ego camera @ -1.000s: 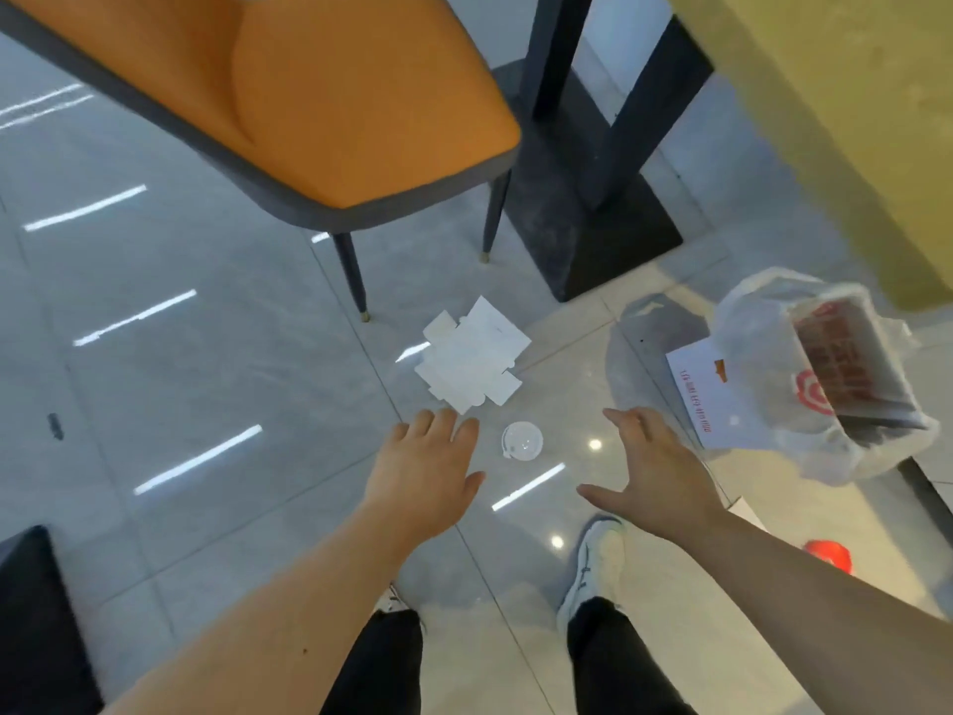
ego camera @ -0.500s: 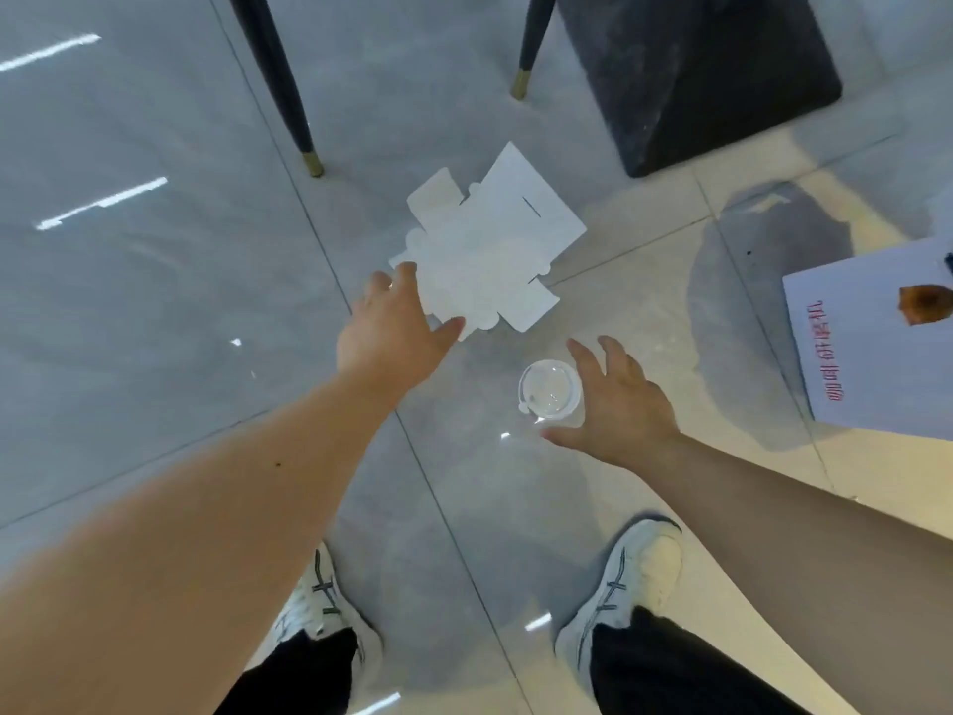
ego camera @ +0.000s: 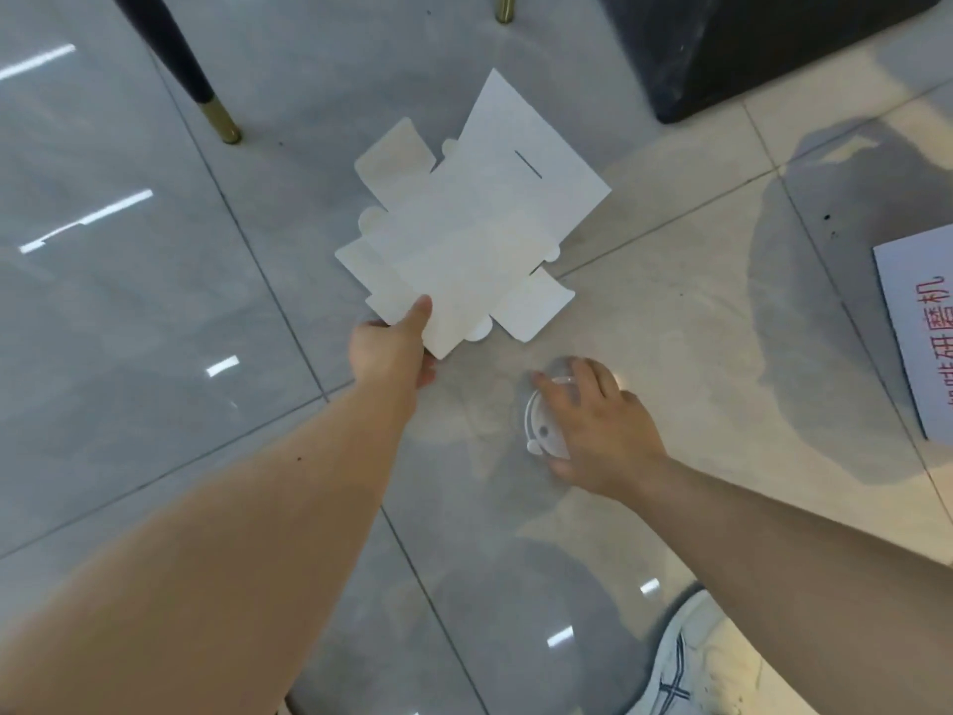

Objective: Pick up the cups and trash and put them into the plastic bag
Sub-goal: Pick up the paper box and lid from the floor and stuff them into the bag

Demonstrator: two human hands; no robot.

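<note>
A flattened white cardboard box (ego camera: 474, 234) lies on the glossy tiled floor. My left hand (ego camera: 394, 348) pinches its near corner, thumb on top. To the right, a clear plastic cup lid (ego camera: 541, 425) rests on the floor. My right hand (ego camera: 598, 425) covers it, with fingers and thumb closed around its rim; part of the lid is hidden under the palm. The plastic bag is out of frame.
A white printed sheet with red characters (ego camera: 923, 343) lies at the right edge. A black chair leg with a gold tip (ego camera: 206, 90) stands at the upper left, a dark table base (ego camera: 748, 49) at the upper right. My white shoe (ego camera: 686, 663) is at the bottom right.
The view has dropped closer to the floor. My left hand went from open to pinching the cardboard's corner. My right hand moved from beside the lid onto it and closed around it.
</note>
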